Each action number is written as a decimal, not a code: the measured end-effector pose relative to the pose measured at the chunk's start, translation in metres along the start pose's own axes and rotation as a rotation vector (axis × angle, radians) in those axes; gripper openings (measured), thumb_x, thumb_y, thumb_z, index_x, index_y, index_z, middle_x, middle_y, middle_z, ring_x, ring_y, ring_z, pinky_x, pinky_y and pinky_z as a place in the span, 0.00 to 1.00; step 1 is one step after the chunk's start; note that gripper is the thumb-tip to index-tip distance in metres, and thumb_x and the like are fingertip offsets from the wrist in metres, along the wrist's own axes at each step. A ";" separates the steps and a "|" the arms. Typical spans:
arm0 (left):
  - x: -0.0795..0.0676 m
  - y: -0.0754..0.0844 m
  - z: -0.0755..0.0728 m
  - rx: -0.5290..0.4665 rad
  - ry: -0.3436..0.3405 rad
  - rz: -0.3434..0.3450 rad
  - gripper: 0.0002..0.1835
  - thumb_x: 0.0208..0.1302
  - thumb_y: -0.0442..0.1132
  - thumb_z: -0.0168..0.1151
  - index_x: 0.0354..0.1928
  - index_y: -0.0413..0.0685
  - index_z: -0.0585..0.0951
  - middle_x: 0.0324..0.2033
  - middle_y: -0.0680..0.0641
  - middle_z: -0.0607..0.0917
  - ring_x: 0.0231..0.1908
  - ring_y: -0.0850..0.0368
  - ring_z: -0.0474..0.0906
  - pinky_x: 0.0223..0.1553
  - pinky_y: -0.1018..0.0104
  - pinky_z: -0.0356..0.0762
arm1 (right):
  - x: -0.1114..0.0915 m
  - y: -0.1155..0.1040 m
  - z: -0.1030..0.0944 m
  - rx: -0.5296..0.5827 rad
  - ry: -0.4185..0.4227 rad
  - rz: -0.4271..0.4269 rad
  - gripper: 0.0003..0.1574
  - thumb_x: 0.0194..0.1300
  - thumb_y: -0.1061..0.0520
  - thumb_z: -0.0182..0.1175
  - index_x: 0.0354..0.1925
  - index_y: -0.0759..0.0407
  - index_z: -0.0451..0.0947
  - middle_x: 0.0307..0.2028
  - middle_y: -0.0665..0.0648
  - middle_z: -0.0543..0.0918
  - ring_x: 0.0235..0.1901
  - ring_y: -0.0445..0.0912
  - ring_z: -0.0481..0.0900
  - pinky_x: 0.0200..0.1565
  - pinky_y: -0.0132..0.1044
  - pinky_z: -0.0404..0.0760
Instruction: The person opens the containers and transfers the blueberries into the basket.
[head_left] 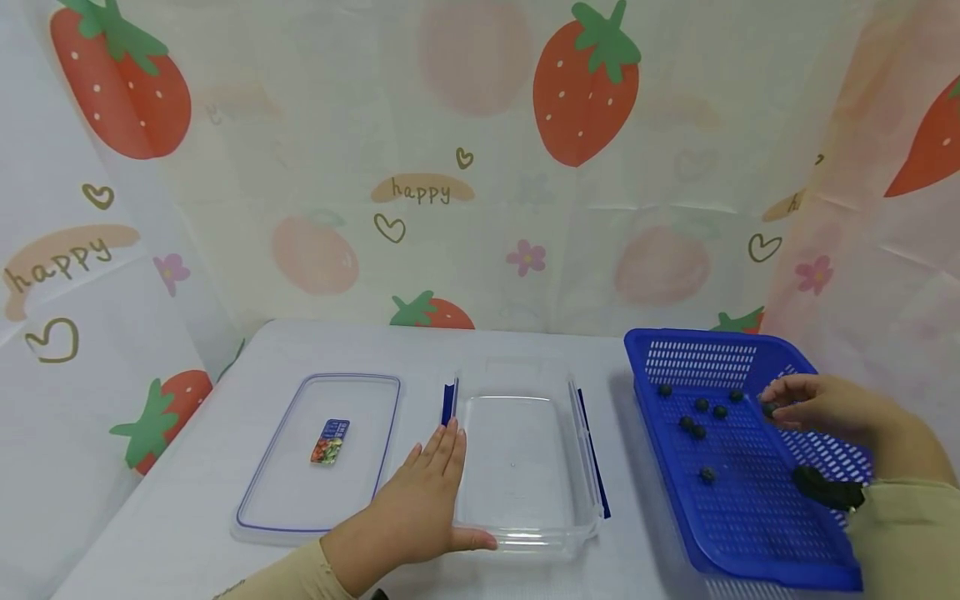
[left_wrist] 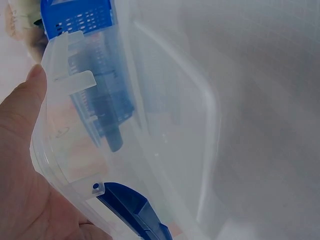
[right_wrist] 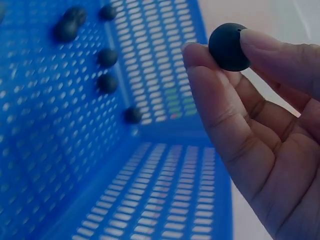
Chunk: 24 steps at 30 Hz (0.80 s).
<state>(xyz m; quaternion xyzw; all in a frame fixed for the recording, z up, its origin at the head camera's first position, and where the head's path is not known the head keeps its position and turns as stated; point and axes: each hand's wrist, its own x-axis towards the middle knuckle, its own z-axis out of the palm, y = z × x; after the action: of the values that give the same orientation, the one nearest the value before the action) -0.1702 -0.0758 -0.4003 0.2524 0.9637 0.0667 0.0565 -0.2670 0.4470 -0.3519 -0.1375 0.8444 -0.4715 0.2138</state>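
My right hand [head_left: 832, 404] is over the right side of the blue plastic basket [head_left: 765, 533], pinching a small dark round fruit that looks like a blueberry [right_wrist: 227, 47] between thumb and fingertips. Several more dark round fruits [head_left: 702, 405] lie scattered on the basket floor. At the middle of the table stands a clear plastic food box [head_left: 517, 467], its top uncovered and blue side clips [head_left: 592, 450] hanging down. My left hand [head_left: 423, 500] rests against the box's near left corner, fingers straight along the left wall and thumb at the front rim.
Left of the box lies a clear lid [head_left: 285, 492] with a blue seal line and a small printed label [head_left: 330, 442]. A white cloth covers the table [head_left: 187, 500]. Behind it hangs a curtain [head_left: 480, 275] printed with strawberries.
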 end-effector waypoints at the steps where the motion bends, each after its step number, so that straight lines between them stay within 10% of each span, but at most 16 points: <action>1: 0.000 0.000 0.000 0.001 0.003 0.003 0.64 0.43 0.79 0.47 0.69 0.35 0.45 0.69 0.36 0.42 0.69 0.43 0.39 0.63 0.45 0.50 | -0.001 0.003 -0.001 0.019 -0.022 0.000 0.09 0.66 0.64 0.51 0.43 0.68 0.72 0.37 0.51 0.78 0.37 0.41 0.78 0.41 0.33 0.78; 24: -0.004 0.001 -0.003 -0.023 -0.003 0.001 0.64 0.43 0.78 0.48 0.69 0.34 0.46 0.69 0.36 0.43 0.69 0.42 0.40 0.63 0.45 0.50 | 0.000 0.036 0.009 0.136 -0.081 0.218 0.08 0.61 0.69 0.50 0.39 0.68 0.74 0.36 0.54 0.78 0.41 0.48 0.79 0.46 0.42 0.78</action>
<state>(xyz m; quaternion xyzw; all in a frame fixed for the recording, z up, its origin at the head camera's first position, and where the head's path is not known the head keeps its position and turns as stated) -0.1671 -0.0775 -0.3970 0.2521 0.9627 0.0775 0.0608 -0.2635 0.4587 -0.3870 -0.0489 0.8113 -0.4954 0.3066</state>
